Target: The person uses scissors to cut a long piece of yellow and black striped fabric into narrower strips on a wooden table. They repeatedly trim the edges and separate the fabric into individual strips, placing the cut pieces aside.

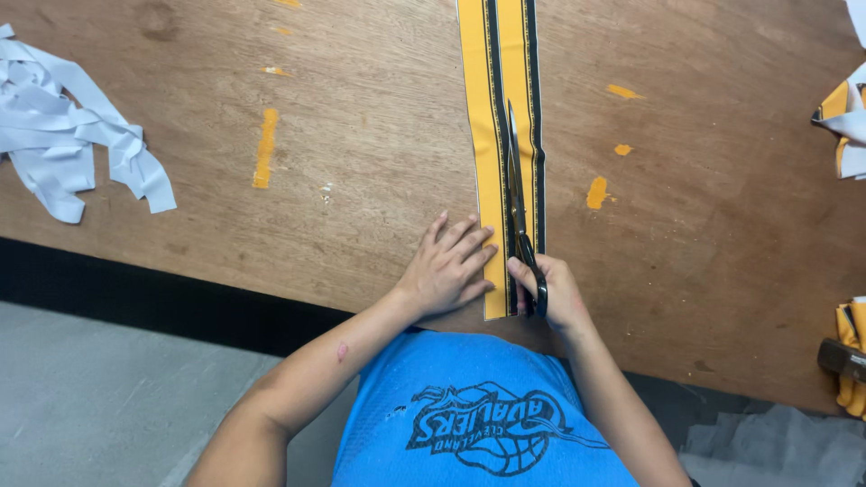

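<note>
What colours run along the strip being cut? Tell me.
The strip is yellow-orange with black lengthwise stripes, clearest in the head view.

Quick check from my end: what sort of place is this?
Probably a sewing or fabric-cutting workshop: the right hand runs long dark scissors along a yellow-and-black printed strip on a worn wooden worktable, with a pile of white offcut strips lying nearby.

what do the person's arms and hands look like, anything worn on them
Both arms are bare to the shoulder area, with no gloves, rings or watch visible on the left hand or right hand. The left forearm has a small reddish mark. A blue printed shirt covers the torso.
</note>
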